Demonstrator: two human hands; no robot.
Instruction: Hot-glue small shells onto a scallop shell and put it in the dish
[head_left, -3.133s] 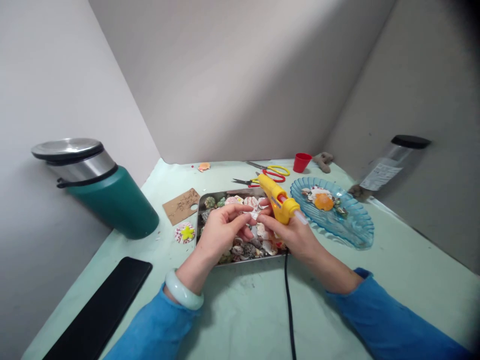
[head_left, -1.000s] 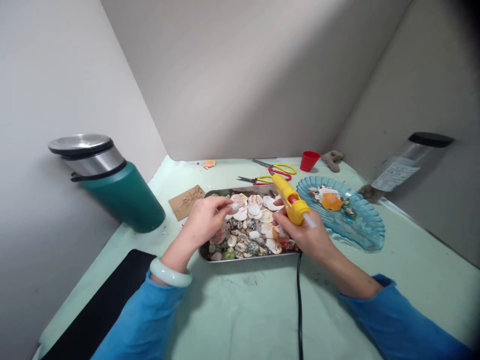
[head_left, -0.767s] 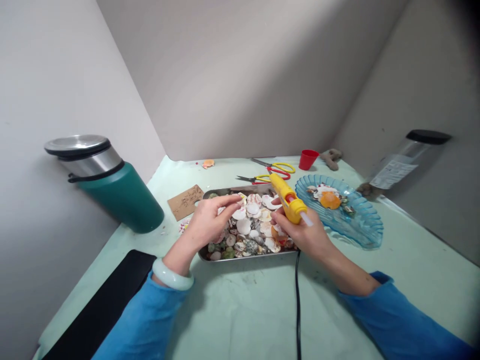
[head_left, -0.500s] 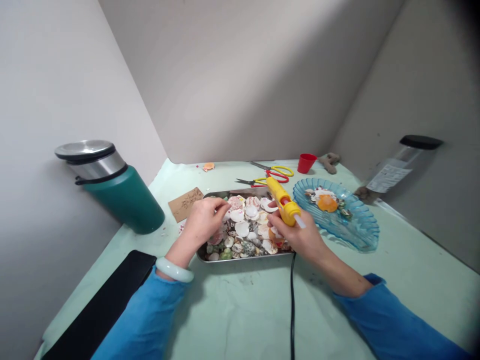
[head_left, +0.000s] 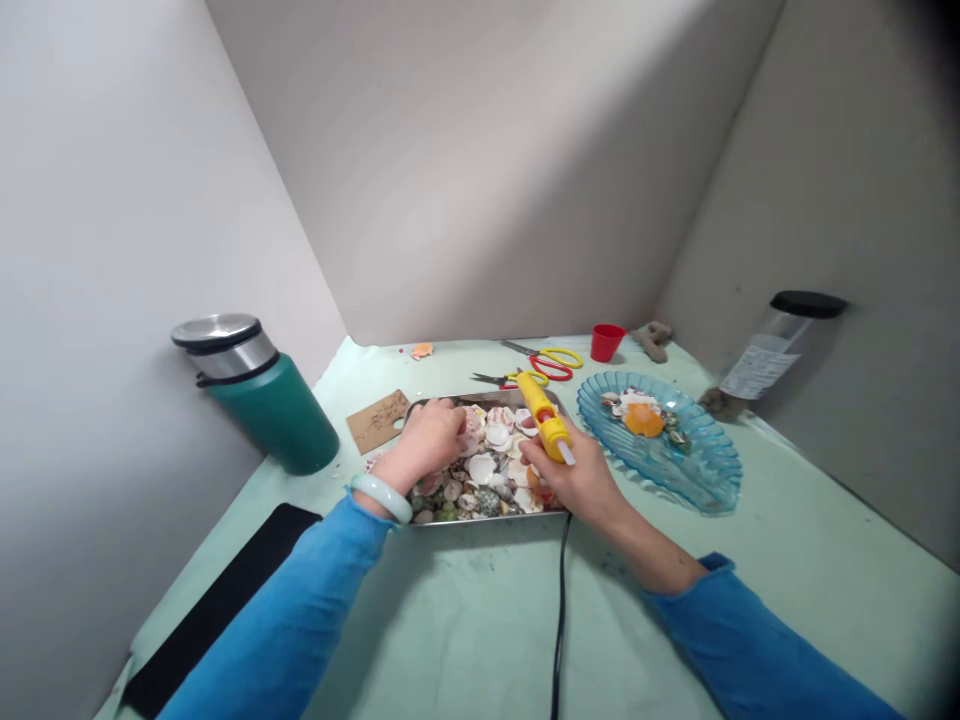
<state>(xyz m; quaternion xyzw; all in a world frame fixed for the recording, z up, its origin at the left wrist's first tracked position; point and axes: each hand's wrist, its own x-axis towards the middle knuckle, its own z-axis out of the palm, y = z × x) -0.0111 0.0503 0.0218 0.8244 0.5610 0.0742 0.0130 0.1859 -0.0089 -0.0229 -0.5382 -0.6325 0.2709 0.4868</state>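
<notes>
My right hand (head_left: 574, 470) is wrapped round a yellow glue gun (head_left: 541, 410), whose nozzle points away from me and whose clear glue stick juts out at the back. It hovers over the right side of a metal tray (head_left: 480, 520) full of seashells (head_left: 484, 467). Over the tray's left side, my left hand (head_left: 431, 437) reaches down with curled fingers among the shells. Its fingertips are hidden, so whatever they pinch cannot be made out. A pale bangle (head_left: 382, 497) circles the left wrist.
Behind the tray lie two pairs of scissors (head_left: 551, 365) and a red cup (head_left: 606, 343). At right are a blue glass dish (head_left: 705, 475) with shells and a clear jar (head_left: 765, 360). A green flask (head_left: 277, 415), brown card (head_left: 375, 422) and black slab (head_left: 225, 610) sit left. A black cord (head_left: 560, 620) runs toward me.
My left hand has moved from a pinch above the tray down into the shells at its left. My right hand still holds the glue gun. The whole view has shifted slightly.
</notes>
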